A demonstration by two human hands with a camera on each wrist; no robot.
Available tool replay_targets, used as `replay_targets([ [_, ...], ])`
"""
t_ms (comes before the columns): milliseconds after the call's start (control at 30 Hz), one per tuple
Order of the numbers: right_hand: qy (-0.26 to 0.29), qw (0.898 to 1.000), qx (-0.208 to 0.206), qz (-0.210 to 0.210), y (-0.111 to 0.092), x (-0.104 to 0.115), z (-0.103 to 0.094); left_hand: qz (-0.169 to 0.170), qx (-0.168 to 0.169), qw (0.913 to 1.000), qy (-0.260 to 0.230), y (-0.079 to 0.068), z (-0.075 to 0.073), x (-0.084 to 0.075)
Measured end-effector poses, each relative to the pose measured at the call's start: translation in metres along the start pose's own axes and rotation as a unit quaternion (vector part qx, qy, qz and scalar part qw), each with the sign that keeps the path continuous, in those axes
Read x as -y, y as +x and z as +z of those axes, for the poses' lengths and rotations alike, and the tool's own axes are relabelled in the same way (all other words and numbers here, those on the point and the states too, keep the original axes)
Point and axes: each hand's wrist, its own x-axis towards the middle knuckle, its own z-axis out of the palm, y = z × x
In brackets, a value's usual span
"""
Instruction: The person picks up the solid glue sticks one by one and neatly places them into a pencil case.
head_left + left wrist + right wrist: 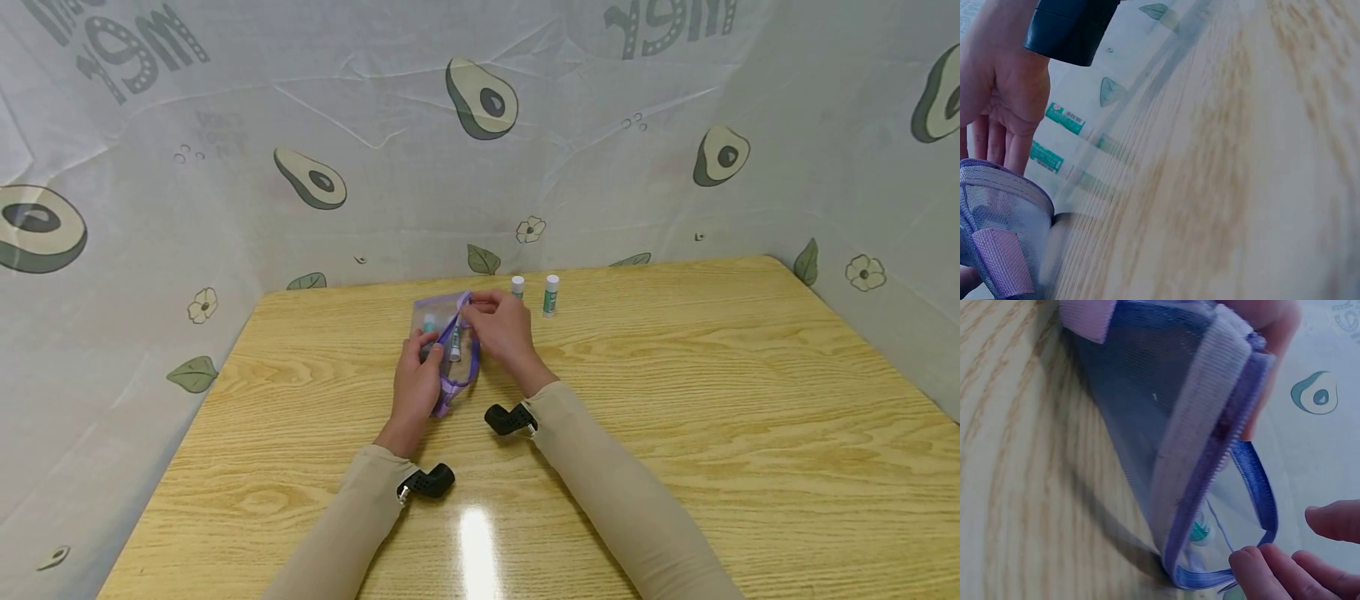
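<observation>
i log mesh pouch (448,332) near surface's (675,375) far edge, left hand (417,383) gripping it, right hand (506,329) touching it, grip unclear

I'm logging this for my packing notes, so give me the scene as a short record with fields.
Container: see-through mesh pouch with purple trim, zip open
Left hand: left hand grips the pouch's side
Right hand: right hand, fingers touching the trim at the opening
Inside: two white-and-green cylindrical sticks, apparently glue; the left stick blurred by mesh, the right stick clearer
Outside: two similar sticks upright; the nearer-hand stick partly hidden, the far-right stick whole
Surface: wood-grain table
Backdrop: pale avocado-print sheet
</observation>
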Motion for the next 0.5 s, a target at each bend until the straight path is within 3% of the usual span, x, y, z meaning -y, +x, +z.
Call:
replay_targets([
  [500, -0.001, 0.998, 0.004, -0.063, 0.0016, 0.0095, -0.0101, 0.004, 0.003, 1.0, -0.001, -0.0008, -0.0008, 0.0001],
])
